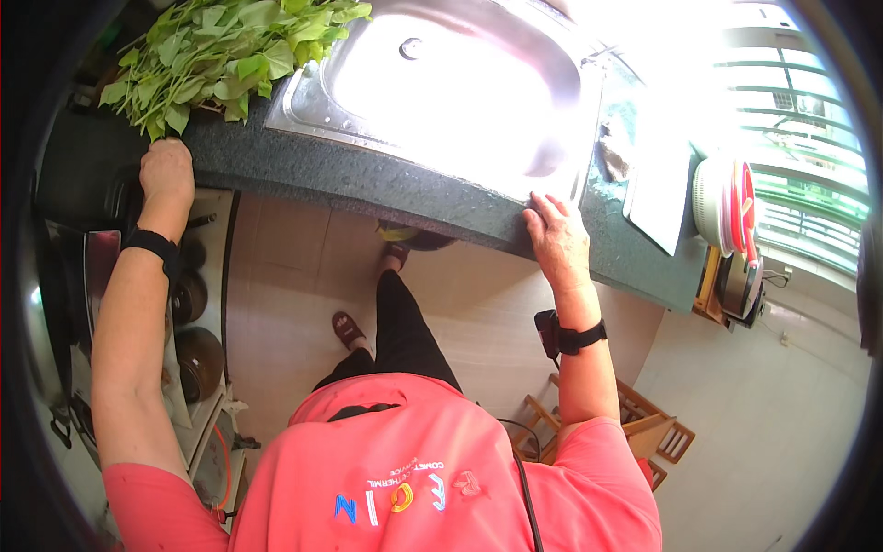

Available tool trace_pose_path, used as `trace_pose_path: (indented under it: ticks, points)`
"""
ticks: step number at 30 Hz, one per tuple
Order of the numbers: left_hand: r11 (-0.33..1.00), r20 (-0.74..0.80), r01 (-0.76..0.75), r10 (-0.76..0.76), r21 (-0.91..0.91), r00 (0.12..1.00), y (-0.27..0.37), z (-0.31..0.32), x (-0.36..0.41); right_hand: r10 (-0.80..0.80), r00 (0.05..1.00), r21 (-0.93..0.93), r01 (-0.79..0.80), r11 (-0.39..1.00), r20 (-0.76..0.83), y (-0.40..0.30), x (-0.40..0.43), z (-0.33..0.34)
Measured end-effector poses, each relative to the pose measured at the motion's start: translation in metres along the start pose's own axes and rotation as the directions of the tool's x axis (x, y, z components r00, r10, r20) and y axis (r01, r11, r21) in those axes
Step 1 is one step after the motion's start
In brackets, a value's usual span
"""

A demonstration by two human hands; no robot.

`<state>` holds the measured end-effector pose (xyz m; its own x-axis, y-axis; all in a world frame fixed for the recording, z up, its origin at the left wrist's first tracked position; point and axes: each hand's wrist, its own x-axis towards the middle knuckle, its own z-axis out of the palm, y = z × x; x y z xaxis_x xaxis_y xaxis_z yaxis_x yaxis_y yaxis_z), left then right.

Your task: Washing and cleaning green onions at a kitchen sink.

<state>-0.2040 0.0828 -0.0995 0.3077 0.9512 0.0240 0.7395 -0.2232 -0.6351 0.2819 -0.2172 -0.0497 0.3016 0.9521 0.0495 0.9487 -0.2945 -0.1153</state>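
A large heap of leafy green stems (221, 62) lies on the dark stone countertop (345, 169), left of a stainless steel sink (331, 131). My left hand (167, 169) is at the counter's edge just below the heap, its fingers curled and touching or close to the lowest leaves; whether it grips any is hidden. My right hand (557, 231) rests on the counter's front edge by the sink's lower right corner, fingers spread and holding nothing. Glare washes out most of the basin, where a round drain (411, 48) shows.
Right of the sink are a crumpled cloth (614, 152), a white board (662, 200) and stacked plastic baskets (724, 207). Pots (200, 362) stand on shelves at left. A dark bowl (431, 239) sits under the counter; a wooden folding chair (641, 428) is behind at right.
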Motion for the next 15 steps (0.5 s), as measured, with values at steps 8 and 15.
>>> trace_pose_path:
  ticks: [8,15]
  points:
    - [0.999,0.001,0.004,-0.004,-0.041,1.000,-0.003,0.007,0.002,-0.108,0.991,0.249,0.087,0.965,0.072,0.019,0.029,-0.013]
    - [0.996,0.025,0.038,-0.036,-0.086,0.999,-0.003,0.006,0.001,-0.080,0.844,0.642,-0.338,0.688,0.530,0.051,0.069,-0.015]
